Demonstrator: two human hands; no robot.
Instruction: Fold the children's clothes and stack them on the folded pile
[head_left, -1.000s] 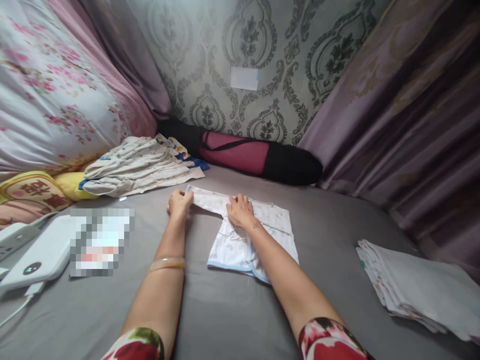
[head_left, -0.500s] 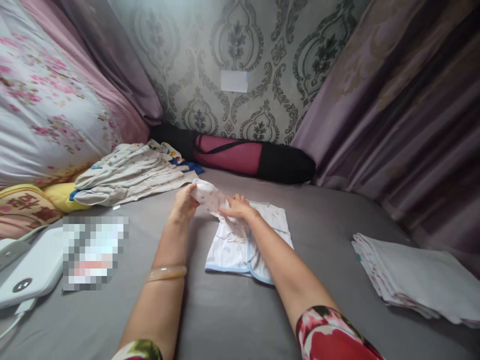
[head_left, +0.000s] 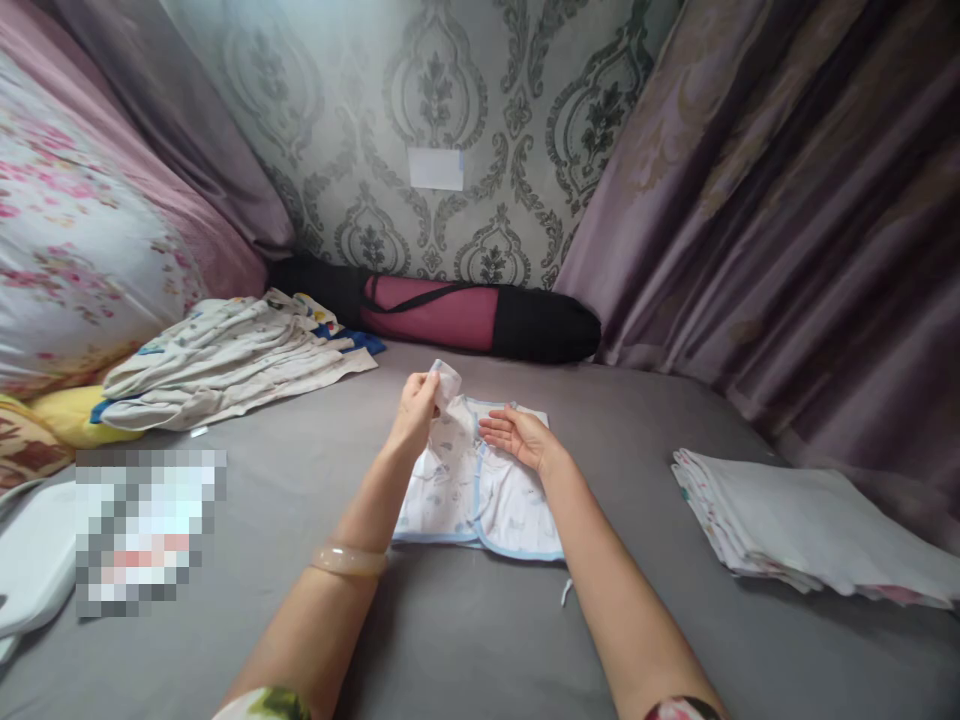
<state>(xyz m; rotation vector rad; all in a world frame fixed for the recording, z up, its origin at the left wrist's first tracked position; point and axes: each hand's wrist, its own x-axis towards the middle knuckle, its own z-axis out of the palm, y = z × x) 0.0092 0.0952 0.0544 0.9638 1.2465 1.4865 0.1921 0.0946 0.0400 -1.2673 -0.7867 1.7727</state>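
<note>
A small white wrap-front baby shirt [head_left: 519, 512] with pale blue edging and a faint print lies spread on the grey sheet. My left hand [head_left: 417, 408] is closed on one sleeve of it, with the cuff sticking up past the fingers. Over the shirt's upper right part, my right hand [head_left: 519, 436] has its fingers stretched out and holds nothing; whether it touches the fabric I cannot tell. A thin white tie [head_left: 566, 592] pokes out below the shirt's lower right edge.
Folded white cloths [head_left: 810, 520] lie stacked at the right. Crumpled pale clothes [head_left: 225, 365] sit at the left by a floral pillow [head_left: 97, 230]. A black and maroon long bag [head_left: 431, 312] lies along the wall. A white device [head_left: 45, 545] is near left, beside a blurred-out item.
My left hand has folded the sleeve rightward, toward the shirt's body. My right hand has let go of the sleeve and opened above the shirt. The view has turned slightly right.
</note>
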